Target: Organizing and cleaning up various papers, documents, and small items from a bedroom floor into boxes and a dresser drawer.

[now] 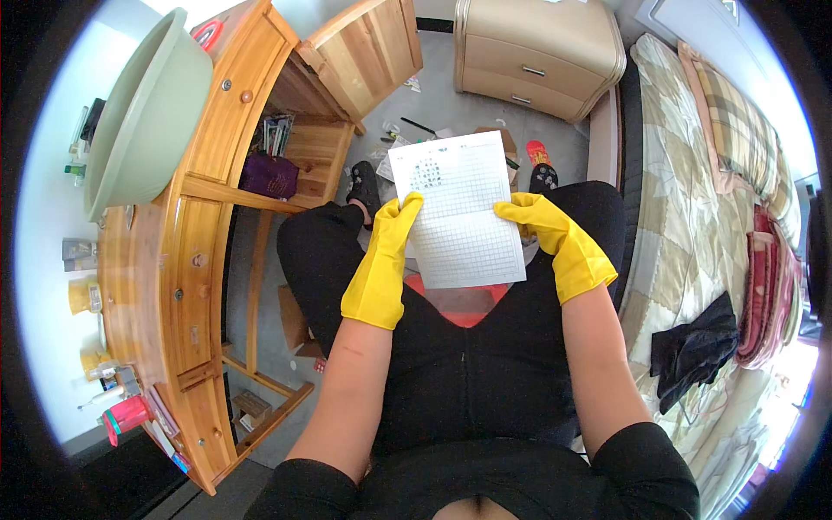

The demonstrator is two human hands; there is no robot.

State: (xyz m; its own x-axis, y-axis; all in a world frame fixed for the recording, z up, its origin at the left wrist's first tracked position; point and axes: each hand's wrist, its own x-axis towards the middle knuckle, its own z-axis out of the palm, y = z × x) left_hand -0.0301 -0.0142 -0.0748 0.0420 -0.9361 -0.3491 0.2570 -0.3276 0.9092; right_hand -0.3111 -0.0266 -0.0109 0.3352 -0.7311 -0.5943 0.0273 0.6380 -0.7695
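Observation:
A white sheet of grid paper is held out over my lap, with writing in the squares near its top left. My left hand, in a yellow rubber glove, pinches the sheet's left edge with the thumb on top. On the opposite edge, my right hand grips it in a matching glove. A faint crease runs across the middle of the paper. Below its lower edge, part of a red item shows between my thighs; its kind cannot be made out.
At left stands a wooden desk with an open cabinet door, holding a purple bag. A green basin sits on top. Papers and a pen litter the floor. A beige nightstand and a bed with a black cloth are beyond.

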